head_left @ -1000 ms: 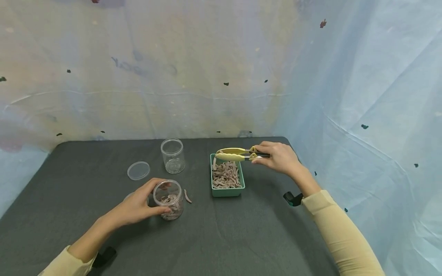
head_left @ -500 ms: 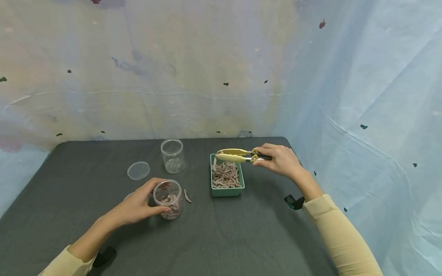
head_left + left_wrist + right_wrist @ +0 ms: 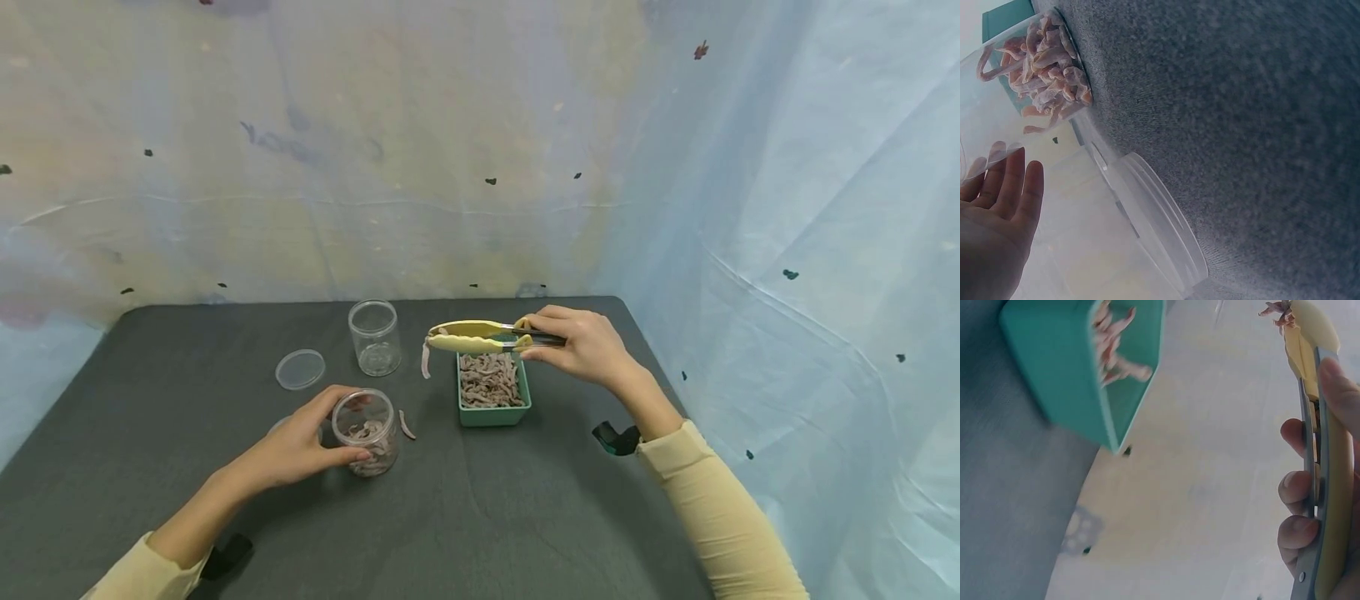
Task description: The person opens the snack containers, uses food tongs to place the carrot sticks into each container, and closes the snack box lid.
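My left hand (image 3: pixel 296 450) holds a clear plastic jar (image 3: pixel 386 446) by its side, thumb in front. Pinkish-grey, meat-like strips (image 3: pixel 1044 69) fill the jar's lower part in the left wrist view. Yellow-tipped tongs (image 3: pixel 467 344) are gripped by my right hand (image 3: pixel 585 343), their heads beyond the left rim of a green box (image 3: pixel 491 417). From the tong tips hangs one strip (image 3: pixel 425 360), above the table between the box and the jars. More strips lie heaped in the box. A single loose strip (image 3: pixel 406 425) rests on the table beside the held jar.
An empty clear jar (image 3: pixel 377 346) stands upright behind the held one. To its left a round clear lid (image 3: pixel 300 370) lies flat. Another lid (image 3: pixel 281 424) is mostly hidden behind my left hand. The dark table (image 3: pixel 480 517) ends at a fabric-like backdrop.
My right hand has moved left, carrying the tongs and the hanging strip from over the green box past its left rim. My left hand and its jar have stayed put.
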A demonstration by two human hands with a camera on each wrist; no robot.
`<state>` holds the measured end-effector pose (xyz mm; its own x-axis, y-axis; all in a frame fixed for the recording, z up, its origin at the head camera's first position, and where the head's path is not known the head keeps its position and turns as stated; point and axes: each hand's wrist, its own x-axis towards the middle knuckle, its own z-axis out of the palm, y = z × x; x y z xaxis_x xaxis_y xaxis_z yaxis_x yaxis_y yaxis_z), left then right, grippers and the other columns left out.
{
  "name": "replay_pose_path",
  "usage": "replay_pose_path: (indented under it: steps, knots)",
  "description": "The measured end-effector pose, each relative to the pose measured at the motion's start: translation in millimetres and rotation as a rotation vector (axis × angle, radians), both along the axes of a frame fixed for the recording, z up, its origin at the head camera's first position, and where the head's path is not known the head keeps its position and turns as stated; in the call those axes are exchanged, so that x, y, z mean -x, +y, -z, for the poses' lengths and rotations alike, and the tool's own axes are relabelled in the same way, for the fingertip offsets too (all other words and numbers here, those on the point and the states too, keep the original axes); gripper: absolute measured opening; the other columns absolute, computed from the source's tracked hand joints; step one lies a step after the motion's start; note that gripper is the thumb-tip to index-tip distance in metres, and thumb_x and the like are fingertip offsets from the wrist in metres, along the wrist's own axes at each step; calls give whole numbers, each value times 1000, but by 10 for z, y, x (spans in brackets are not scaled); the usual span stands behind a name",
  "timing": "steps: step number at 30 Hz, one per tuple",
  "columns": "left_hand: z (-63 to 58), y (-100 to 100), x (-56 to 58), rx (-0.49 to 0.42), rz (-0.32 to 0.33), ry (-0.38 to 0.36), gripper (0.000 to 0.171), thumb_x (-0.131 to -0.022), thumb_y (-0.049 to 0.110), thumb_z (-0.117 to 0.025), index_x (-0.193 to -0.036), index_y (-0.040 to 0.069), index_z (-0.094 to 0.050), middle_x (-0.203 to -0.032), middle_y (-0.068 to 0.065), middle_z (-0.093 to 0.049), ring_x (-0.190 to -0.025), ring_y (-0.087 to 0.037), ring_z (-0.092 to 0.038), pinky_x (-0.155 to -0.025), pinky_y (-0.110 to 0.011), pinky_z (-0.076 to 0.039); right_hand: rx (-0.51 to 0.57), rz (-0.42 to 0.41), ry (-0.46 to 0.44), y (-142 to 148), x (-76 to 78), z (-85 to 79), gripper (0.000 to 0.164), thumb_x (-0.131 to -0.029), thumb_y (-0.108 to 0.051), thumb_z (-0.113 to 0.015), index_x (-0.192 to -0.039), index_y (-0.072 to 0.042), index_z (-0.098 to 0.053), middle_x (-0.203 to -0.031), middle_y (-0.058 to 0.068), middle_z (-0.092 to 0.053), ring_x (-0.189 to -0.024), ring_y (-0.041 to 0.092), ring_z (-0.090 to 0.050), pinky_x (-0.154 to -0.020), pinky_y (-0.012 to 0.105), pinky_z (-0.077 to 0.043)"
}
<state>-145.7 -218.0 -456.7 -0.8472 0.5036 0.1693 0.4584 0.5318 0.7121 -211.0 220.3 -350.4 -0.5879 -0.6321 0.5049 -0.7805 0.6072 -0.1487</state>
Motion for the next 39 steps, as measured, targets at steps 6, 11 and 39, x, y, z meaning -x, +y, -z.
replay_pose_path:
  steps: [6, 11, 39]
  knots:
    - [-4, 10, -5, 16, -10, 9, 76, -85, 50, -85, -147, 23, -49, -137, 0, -58, -121, -26, -62, -93, -46, -54, -18, -78, 36, -250, -50, -17, 49, -87, -45, -81, -123, -11, -77, -110, 2, -74, -63, 7, -56, -53, 27, -44]
    - [-5, 16, -13, 26, -14, 16, 75, -85, 48, -85, -146, 23, -49, -137, -2, -59, -122, -27, -62, -94, -48, -54, -61, -124, 67, -463, -77, -17, 45, -84, -38, -87, -121, -13, -78, -109, -1, -74, -61, 6, -54, -50, 25, -41]
    - [-25, 45, -33, 59, -34, 14, 74, -88, 49, -83, -144, 16, -48, -136, -4, -58, -126, -32, -59, -94, -56, -53, -218, -214, 185, -892, -141, 4, 40, -83, -45, -87, -113, -22, -76, -88, -8, -60, -58, 3, -52, -44, 21, -31]
